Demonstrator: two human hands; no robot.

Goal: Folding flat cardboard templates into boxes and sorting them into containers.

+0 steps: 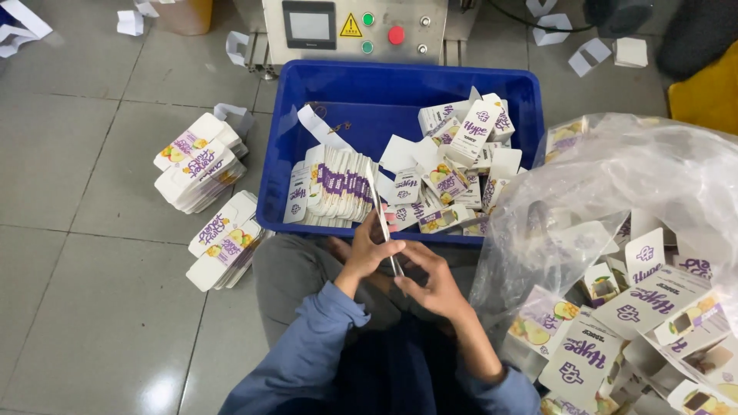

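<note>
Both my hands hold one flattened white carton [382, 219], seen edge-on, over my lap. My left hand [364, 251] grips its upper part and my right hand [429, 281] pinches its lower end. Just beyond them is a blue plastic bin [400, 92]. Inside it, a neat row of flattened cartons [338, 188] stands on edge at the left, and loose opened cartons [461, 165] lie heaped at the right.
A clear plastic bag [615, 200] full of white-and-purple cartons sits at my right. Two stacks of flat cartons [201, 161] [224, 240] lie on the grey tiled floor at left. A metal machine panel [354, 29] with buttons stands behind the bin. Paper scraps litter the floor.
</note>
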